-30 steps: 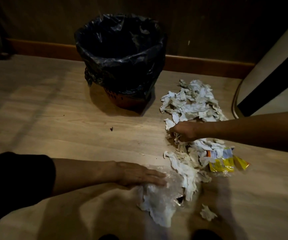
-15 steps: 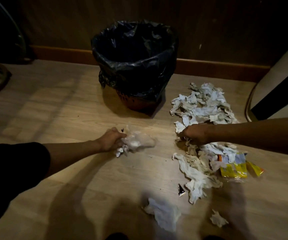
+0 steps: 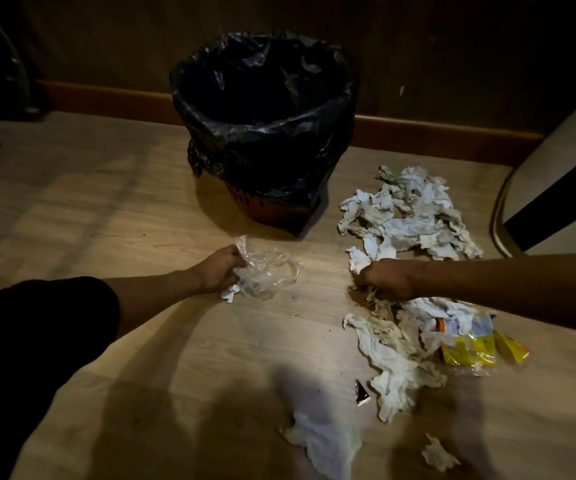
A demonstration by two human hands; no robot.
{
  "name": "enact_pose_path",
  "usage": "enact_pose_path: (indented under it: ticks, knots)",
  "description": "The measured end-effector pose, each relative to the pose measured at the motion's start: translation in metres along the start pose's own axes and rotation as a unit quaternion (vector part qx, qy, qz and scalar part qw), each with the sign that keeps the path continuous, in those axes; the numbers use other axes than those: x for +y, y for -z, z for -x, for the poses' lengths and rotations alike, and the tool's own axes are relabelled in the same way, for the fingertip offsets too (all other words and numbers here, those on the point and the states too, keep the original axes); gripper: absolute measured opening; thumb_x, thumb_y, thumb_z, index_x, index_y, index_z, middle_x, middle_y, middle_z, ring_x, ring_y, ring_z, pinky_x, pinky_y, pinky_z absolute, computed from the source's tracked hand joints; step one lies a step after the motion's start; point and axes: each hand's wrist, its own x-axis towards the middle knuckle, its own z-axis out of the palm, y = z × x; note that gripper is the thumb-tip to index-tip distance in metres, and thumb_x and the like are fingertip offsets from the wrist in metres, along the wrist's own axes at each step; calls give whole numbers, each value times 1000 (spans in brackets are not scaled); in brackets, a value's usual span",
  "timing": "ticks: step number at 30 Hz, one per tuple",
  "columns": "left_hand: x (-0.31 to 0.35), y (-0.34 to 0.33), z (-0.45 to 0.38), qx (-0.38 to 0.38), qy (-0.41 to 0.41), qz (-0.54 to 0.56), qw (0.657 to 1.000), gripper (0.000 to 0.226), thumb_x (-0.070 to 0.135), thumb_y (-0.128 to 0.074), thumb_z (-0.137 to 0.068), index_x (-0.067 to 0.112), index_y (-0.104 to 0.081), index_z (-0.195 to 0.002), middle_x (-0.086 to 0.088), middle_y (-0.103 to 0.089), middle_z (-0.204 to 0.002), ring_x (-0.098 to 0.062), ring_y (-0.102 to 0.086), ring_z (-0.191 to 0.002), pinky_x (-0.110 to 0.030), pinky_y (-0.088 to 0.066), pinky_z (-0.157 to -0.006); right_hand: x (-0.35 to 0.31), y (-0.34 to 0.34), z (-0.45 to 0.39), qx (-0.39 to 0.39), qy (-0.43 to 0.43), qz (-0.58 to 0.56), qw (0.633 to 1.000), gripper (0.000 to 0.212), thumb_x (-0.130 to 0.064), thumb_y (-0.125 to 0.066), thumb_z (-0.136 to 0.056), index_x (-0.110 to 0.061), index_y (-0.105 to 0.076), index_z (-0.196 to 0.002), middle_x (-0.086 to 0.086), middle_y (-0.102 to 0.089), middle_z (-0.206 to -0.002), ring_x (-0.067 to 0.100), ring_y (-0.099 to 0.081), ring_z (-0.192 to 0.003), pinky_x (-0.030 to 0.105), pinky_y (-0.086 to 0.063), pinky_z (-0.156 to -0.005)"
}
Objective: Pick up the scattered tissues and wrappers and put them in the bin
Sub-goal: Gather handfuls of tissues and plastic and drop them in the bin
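A bin (image 3: 265, 126) lined with a black bag stands on the wooden floor near the wall. My left hand (image 3: 219, 273) is closed on a clear plastic wrapper (image 3: 267, 273) with a bit of white tissue, just in front of the bin. My right hand (image 3: 388, 278) is fisted in the heap of white tissues (image 3: 407, 216) to the right of the bin, gripping some. More tissues (image 3: 390, 362) trail toward me, beside a yellow wrapper (image 3: 470, 349). Loose tissues (image 3: 324, 441) and a small scrap (image 3: 439, 453) lie nearest me.
A small dark foil piece (image 3: 361, 393) lies on the floor (image 3: 106, 209) between the tissues. A white and black panel with a curved metal edge (image 3: 501, 216) stands at the right. A wooden skirting board (image 3: 106, 98) runs along the dark wall behind the bin.
My left hand took the clear wrapper from the near floor and carried it up toward the bin, leaving one tissue behind. My right hand stayed clenched in the tissue heap.
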Motion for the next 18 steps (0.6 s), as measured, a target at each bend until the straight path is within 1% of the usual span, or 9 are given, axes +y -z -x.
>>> enact_pose_path:
  ticks: [1, 3, 4, 6, 10, 12, 14, 16, 18]
  knots:
    - [4, 1, 1, 0, 0, -5, 1000, 41, 9, -58, -84, -8, -55, -121, -2, -61, -100, -19, -60, -91, -19, -47, -79, 0, -1, 0, 0, 0, -1, 1000, 35, -14, -62, -86, -11, -59, -121, 10, -64, -118, 27, -61, -107, 31, -46, -85]
    - [10, -2, 3, -26, 5, 29, 999, 31, 12, -62, -78, -2, -66, -106, -14, -67, -105, -31, -64, -97, -28, -50, -82, -1, -2, 1, 2, 1, 0, 1000, 34, -13, -62, -85, -11, -60, -120, 10, -64, -118, 26, -61, -107, 31, -48, -85]
    - [10, -3, 4, -46, -3, 25, 999, 28, 12, -63, -76, 1, -68, -101, -18, -68, -104, -34, -64, -97, -33, -51, -81, -2, -1, 2, 3, -1, 1, 1000, 34, -13, -62, -85, -12, -61, -119, 9, -65, -118, 26, -61, -107, 31, -48, -85]
    - [13, -2, 8, -66, -1, 33, 997, 22, 7, -66, -74, 1, -67, -95, -21, -70, -101, -36, -66, -94, -34, -51, -78, -3, 2, 3, 1, -2, -1, 1000, 33, -13, -63, -86, -12, -62, -119, 8, -65, -119, 24, -62, -108, 29, -47, -85]
    - [17, 12, 12, -50, 18, 60, 997, 28, 3, -67, -74, 0, -63, -101, -18, -72, -97, -34, -69, -91, -32, -52, -75, -7, 17, 3, 28, -10, -8, 1000, 31, -12, -65, -86, -13, -64, -116, 7, -67, -116, 22, -64, -107, 24, -44, -81]
    - [26, 27, 14, -35, 16, 61, 997, 26, 2, -63, -76, -6, -61, -101, -22, -70, -96, -36, -67, -89, -29, -44, -69, -9, 31, 5, 63, -17, -10, 998, 29, -13, -65, -86, -14, -65, -115, 7, -69, -114, 22, -64, -106, 26, -46, -81]
    - [43, 43, 17, -6, -1, 45, 999, 19, 2, -59, -79, -8, -60, -94, -26, -66, -93, -37, -64, -85, -26, -33, -65, -12, 48, 8, 96, -24, -17, 995, 27, -13, -66, -86, -12, -67, -114, 8, -70, -113, 23, -65, -105, 26, -46, -81]
    - [62, 60, 22, 6, -40, 43, 998, 29, 14, -51, -75, -8, -61, -91, -24, -65, -91, -36, -63, -83, -29, -36, -65, -14, 67, 13, 118, -38, -22, 992, 27, -13, -68, -85, -10, -69, -112, 9, -71, -110, 24, -67, -102, 27, -47, -79]
    - [78, 76, 28, 18, -72, 41, 996, 39, 20, -47, -70, -6, -62, -94, -21, -66, -92, -30, -63, -82, -31, -42, -68, -15, 83, 21, 153, -50, -28, 987, 26, -13, -70, -83, -10, -71, -109, 9, -73, -107, 25, -68, -98, 31, -51, -80]
